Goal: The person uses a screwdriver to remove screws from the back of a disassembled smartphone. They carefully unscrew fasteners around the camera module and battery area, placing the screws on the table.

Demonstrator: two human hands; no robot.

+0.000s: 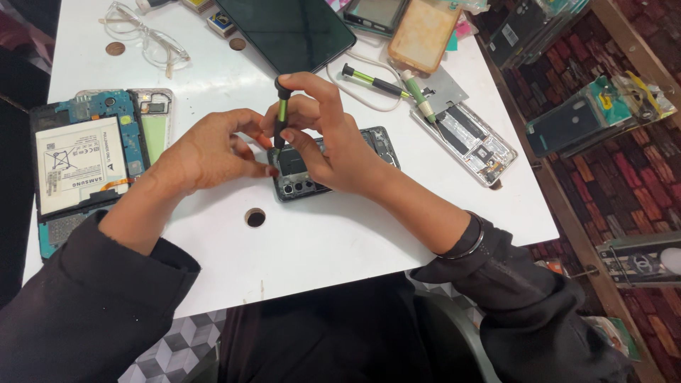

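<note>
My right hand (328,136) holds a small green and black screwdriver (281,110) upright, index finger on its cap, tip down on an opened dark phone (301,177) lying flat on the white table (340,234). My left hand (213,150) rests beside it, fingertips touching the phone's left edge. Most of the phone is hidden under both hands; only its camera end and right end show.
An opened tablet with exposed battery (78,167) lies at the left. Another screwdriver (372,81), a third tool (418,99) and an opened phone shell (472,142) are at the right. Glasses (145,39), coins, a dark tablet (287,28), an orange case (424,32) lie behind. A round hole (255,217) is in the table.
</note>
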